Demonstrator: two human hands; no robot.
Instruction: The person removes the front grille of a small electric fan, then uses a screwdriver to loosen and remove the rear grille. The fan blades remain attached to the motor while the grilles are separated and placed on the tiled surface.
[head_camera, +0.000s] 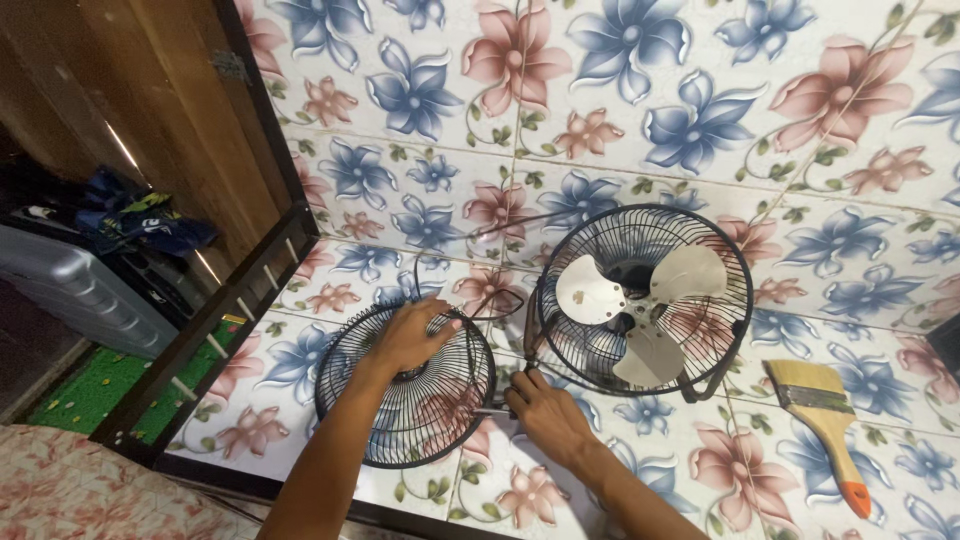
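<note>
Your left hand (412, 335) lies spread, fingers apart, flat on the middle of the detached front grille (405, 390), pressing it down so the wire dome stays put on the flowered tile floor (640, 470). Your right hand (545, 415) is closed, fingers together, on a small dark part at the grille's right rim, just where it nears the fan; what it pinches is too small to tell. Just beside, to the right, stands the fan (645, 300) with its rear cage tilted and three pale blades bare. A thin cord (480, 300) loops between grille and fan, close to your left fingers. Well apart on the right lies a wooden paintbrush (825, 425). A dark wooden door frame (215, 330) borders the left.
</note>
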